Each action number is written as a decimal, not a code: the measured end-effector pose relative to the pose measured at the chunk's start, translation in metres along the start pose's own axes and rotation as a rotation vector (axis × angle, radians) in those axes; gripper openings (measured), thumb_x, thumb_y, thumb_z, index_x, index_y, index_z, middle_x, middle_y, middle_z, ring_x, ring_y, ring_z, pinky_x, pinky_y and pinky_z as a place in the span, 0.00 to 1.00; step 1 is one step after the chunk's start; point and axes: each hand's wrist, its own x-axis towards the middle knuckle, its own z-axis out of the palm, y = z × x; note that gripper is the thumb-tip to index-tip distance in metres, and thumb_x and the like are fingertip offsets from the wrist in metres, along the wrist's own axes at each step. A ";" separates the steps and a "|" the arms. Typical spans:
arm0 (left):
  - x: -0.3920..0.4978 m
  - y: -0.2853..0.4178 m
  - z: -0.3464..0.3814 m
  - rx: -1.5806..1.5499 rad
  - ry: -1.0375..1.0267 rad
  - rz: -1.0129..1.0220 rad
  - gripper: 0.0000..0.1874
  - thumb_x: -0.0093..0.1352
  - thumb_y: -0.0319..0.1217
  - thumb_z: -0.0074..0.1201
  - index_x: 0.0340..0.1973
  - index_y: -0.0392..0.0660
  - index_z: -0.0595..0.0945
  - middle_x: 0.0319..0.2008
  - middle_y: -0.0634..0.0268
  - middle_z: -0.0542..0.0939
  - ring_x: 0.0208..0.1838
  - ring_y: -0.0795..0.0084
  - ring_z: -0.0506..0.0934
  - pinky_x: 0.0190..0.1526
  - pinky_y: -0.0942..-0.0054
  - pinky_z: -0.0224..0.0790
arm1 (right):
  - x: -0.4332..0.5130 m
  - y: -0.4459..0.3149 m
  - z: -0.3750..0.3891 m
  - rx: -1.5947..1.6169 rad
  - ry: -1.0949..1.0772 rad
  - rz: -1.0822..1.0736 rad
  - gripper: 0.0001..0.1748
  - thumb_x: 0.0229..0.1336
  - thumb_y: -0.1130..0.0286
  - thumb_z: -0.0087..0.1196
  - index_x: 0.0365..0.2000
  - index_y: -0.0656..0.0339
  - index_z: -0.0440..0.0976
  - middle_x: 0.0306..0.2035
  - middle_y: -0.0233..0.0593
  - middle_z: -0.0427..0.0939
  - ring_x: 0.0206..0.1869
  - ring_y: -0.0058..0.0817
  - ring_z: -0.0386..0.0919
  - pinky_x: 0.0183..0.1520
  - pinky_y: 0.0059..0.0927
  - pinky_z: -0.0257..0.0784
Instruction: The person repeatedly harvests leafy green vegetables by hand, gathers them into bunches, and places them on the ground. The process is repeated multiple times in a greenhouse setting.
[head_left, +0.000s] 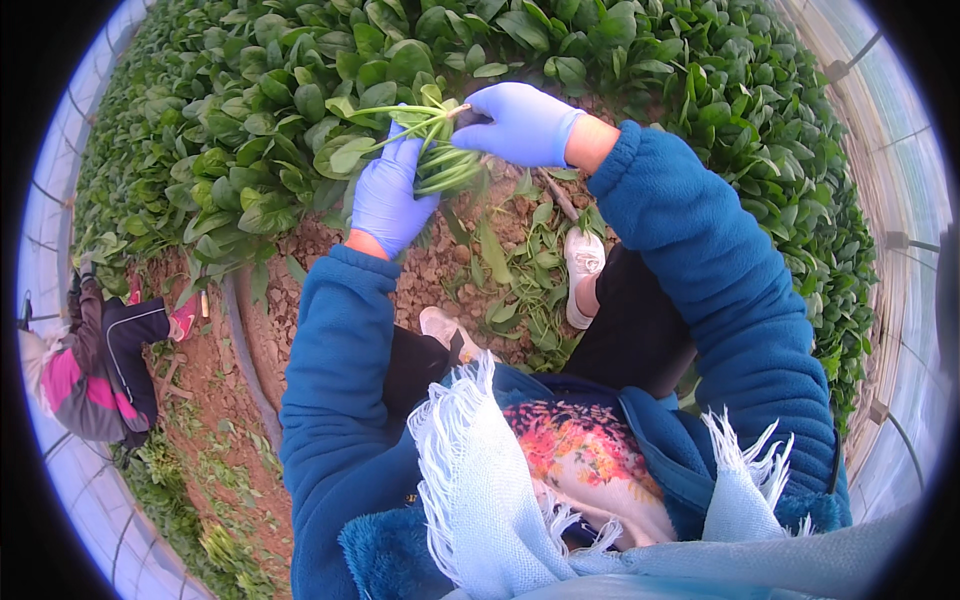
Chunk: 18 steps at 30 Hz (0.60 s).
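My left hand (394, 191), in a thin purple-blue glove, is closed around a bunch of spinach plants (450, 165), the stems pointing right and the leaves to the left. My right hand (517, 124), gloved alike, meets the bunch from the right. Its thumb and fingertips are at the pale root end of a spinach plant (420, 112) that lies across the top of the bunch. Whether they pinch that root is hard to see. Standing spinach (285, 90) grows thickly just beyond both hands.
Loose leaves (525, 289) lie on brown soil between my white shoes (585, 262). A grey hose (247, 360) runs along the ground at left. Another person (90, 375) crouches at far left by the crop. Cut greens (225, 555) lie at lower left. Translucent sheeting (900, 135) encloses both sides.
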 end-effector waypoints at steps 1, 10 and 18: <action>0.000 0.000 -0.001 0.015 -0.014 -0.005 0.32 0.54 0.28 0.65 0.55 0.44 0.74 0.65 0.46 0.69 0.46 0.43 0.78 0.49 0.53 0.74 | -0.001 0.000 0.000 0.036 -0.009 0.003 0.18 0.55 0.58 0.61 0.33 0.65 0.82 0.29 0.51 0.82 0.32 0.45 0.82 0.41 0.39 0.76; -0.001 -0.005 -0.003 0.064 -0.061 -0.020 0.34 0.52 0.29 0.68 0.55 0.45 0.73 0.67 0.45 0.67 0.44 0.43 0.78 0.48 0.53 0.74 | 0.000 -0.005 0.008 -0.011 0.016 0.040 0.17 0.56 0.61 0.61 0.35 0.67 0.81 0.28 0.50 0.81 0.31 0.40 0.80 0.39 0.37 0.75; 0.000 -0.006 -0.004 0.079 -0.033 -0.004 0.35 0.52 0.28 0.68 0.56 0.45 0.72 0.68 0.44 0.66 0.43 0.42 0.79 0.46 0.53 0.75 | 0.005 0.007 0.016 0.269 -0.095 0.122 0.20 0.59 0.61 0.63 0.46 0.66 0.81 0.36 0.40 0.85 0.37 0.23 0.80 0.45 0.28 0.75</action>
